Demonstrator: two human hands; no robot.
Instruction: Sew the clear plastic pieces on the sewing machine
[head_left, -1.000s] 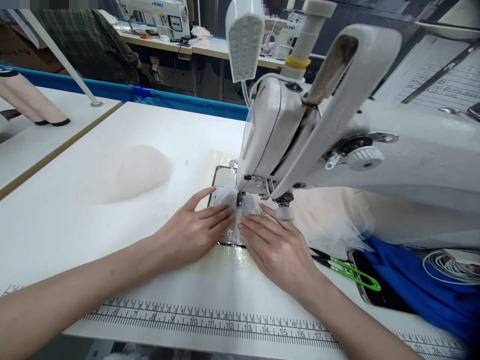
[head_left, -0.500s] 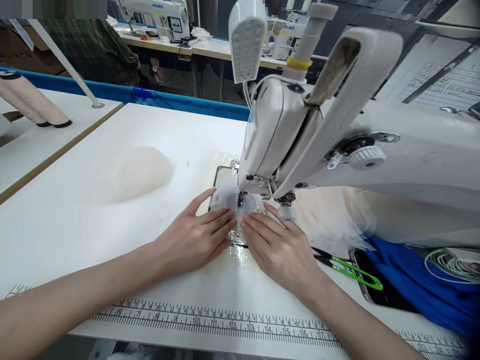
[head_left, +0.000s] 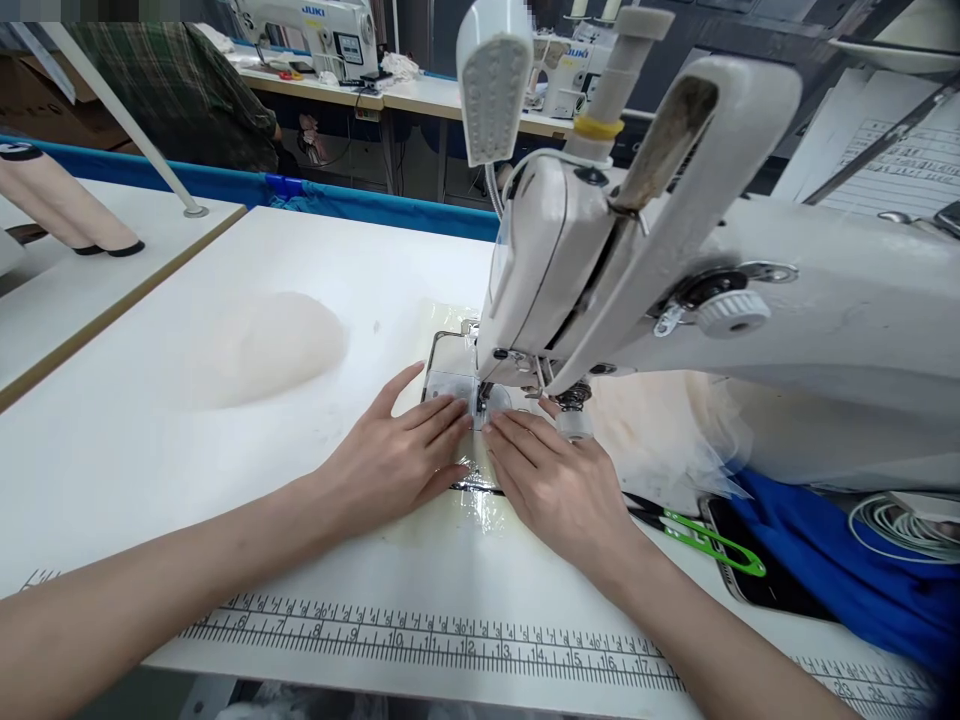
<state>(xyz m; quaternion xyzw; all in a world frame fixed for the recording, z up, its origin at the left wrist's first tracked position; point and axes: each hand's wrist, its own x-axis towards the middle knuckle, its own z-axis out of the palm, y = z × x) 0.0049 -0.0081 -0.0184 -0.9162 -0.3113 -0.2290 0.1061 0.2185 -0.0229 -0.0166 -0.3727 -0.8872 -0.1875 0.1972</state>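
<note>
My left hand (head_left: pixel 390 462) lies flat on the white table, fingers stretched toward the needle of the white sewing machine (head_left: pixel 600 250). My right hand (head_left: pixel 559 482) lies flat beside it, fingertips almost meeting the left ones. Both press a thin clear sheet of material (head_left: pixel 480 500) over the metal needle plate (head_left: pixel 447 382), just in front of the presser foot (head_left: pixel 480 405). Neither hand grips anything.
A pale sheer fabric heap (head_left: pixel 262 345) lies on the table at left. Green thread snips (head_left: pixel 701 545), a dark phone (head_left: pixel 757 585), blue cloth (head_left: pixel 840 580) and white tulle (head_left: pixel 660 430) sit at right. A printed ruler (head_left: pixel 450 645) runs along the near edge. A person in plaid (head_left: pixel 180 90) sits beyond.
Both hands have slid a little forward toward the needle, carrying the clear sheet with them; the fingertips now sit closer to the presser foot.
</note>
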